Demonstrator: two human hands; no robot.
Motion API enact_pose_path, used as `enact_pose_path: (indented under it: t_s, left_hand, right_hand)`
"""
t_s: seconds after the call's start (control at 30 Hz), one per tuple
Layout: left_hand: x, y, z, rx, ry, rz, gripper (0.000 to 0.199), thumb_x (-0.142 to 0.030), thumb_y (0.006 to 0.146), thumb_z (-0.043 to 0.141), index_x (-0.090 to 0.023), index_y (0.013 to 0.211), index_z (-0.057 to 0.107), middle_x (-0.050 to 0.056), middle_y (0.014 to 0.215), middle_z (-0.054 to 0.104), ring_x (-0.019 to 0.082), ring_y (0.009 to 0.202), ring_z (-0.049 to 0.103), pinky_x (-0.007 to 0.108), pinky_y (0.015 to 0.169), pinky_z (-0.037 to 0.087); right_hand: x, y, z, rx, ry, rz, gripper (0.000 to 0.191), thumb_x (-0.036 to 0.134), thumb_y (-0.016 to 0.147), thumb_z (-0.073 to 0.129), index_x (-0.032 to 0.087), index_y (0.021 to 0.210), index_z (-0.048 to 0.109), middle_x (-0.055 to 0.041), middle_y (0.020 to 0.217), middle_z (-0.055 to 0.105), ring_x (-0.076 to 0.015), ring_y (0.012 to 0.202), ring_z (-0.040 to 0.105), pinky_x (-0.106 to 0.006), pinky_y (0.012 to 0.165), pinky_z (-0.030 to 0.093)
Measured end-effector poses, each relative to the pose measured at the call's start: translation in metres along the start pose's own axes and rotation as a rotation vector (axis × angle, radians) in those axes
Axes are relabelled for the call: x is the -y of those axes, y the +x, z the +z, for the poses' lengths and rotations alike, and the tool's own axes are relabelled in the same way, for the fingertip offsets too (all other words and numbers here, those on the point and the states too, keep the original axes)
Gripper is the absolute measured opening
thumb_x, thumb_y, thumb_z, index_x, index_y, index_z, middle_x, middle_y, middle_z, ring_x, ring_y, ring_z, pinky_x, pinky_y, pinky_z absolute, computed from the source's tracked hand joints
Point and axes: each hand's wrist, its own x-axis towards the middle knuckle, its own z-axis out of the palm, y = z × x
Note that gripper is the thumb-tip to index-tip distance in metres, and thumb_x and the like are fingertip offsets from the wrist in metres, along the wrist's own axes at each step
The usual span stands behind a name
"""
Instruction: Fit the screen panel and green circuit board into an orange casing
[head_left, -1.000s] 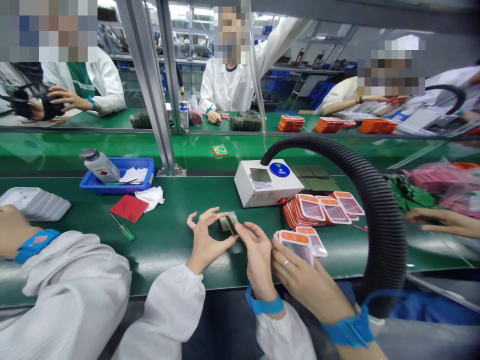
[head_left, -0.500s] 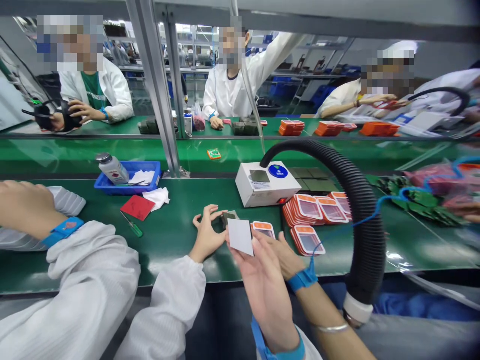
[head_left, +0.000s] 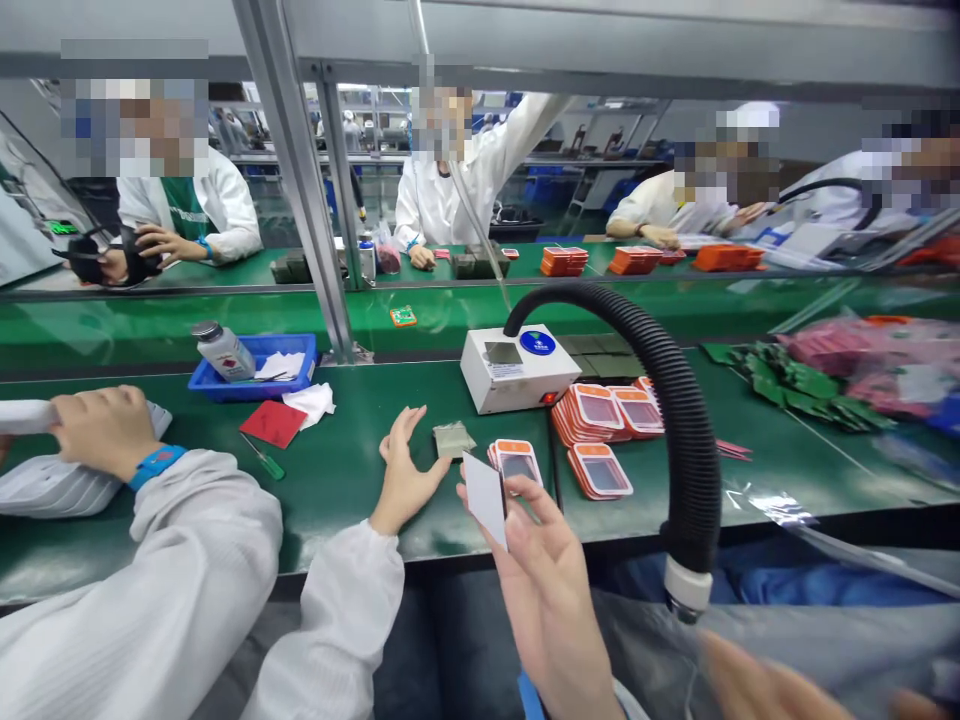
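My right hand [head_left: 559,590] holds a thin white rectangular panel [head_left: 486,497] with a dark edge, tilted, between thumb and fingers above the bench edge. My left hand [head_left: 409,475] is open, thumb and fingers spread, with nothing in it. Just beyond its thumb lies a small stack of grey-green square pieces [head_left: 453,440]; whether the thumb touches it I cannot tell. Past the panel, a short stack of orange-and-white framed windows [head_left: 517,462] rests on the green bench.
A white box with a black hose [head_left: 694,470] stands ahead, beside more orange-framed stacks [head_left: 600,470]. Leftward are a blue tray [head_left: 251,380] with a bottle, a red square [head_left: 274,424] and a green-handled screwdriver [head_left: 270,464]. A neighbour's hand [head_left: 105,430] works at far left; another blurs lower right.
The co-worker's braceleted hand has withdrawn from beside my right hand toward the lower right. My right hand has lowered slightly, turning the white panel more edge-on. The left neighbour's hand has lifted a white piece.
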Motion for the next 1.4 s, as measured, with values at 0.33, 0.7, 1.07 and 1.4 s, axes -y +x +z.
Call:
enact_pose_path:
  t_s: [0.33,0.7,1.07,1.4]
  left_hand:
    - [-0.099,-0.067,-0.054,-0.107,0.027,0.499,0.073,-0.024,0.072,0.074,-0.033,0.131,0.031,0.003,0.119,0.066,0.027,0.132,0.046,0.053,0.115,0.016]
    - [-0.095,-0.073,-0.047,-0.179,-0.002,0.492,0.079,-0.026,0.070,0.080,-0.039,0.132,0.033,-0.005,0.099,0.072,0.024,0.113,0.061,0.050,0.115,0.014]
    - [-0.102,-0.090,-0.038,0.350,-1.523,-0.262,0.057,-0.062,0.093,0.038,-0.031,0.140,0.048,0.005,0.151,0.037,0.025,0.141,0.035,0.040,0.118,0.027]
    - [-0.118,-0.089,-0.048,0.462,-1.844,-0.461,0.058,-0.050,0.100,0.026,-0.017,0.142,0.049,0.010,0.149,0.040,0.021,0.141,0.035,0.035,0.120,0.024]
  right_hand:
    - [0.031,-0.025,0.029,0.170,0.333,0.160,0.037,0.042,0.077,0.072,0.023,0.104,0.055,-0.0104,0.106,0.071,-0.0239,0.092,0.071,-0.042,0.089,0.056]
    - [0.019,-0.029,0.017,0.304,0.599,0.296,0.025,0.035,0.087,0.063,0.026,0.110,0.062,-0.0056,0.113,0.070,-0.0193,0.100,0.069,-0.032,0.087,0.057]
    - [0.007,-0.040,0.032,-0.244,-0.521,-0.599,0.048,0.019,0.075,0.075,0.022,0.118,0.053,-0.0086,0.115,0.066,-0.0216,0.108,0.064,-0.041,0.098,0.049]
    - [0.017,-0.041,0.014,-0.013,-0.705,-0.529,0.047,0.033,0.086,0.064,0.022,0.129,0.048,-0.0110,0.136,0.049,-0.0245,0.128,0.047,-0.041,0.103,0.044]
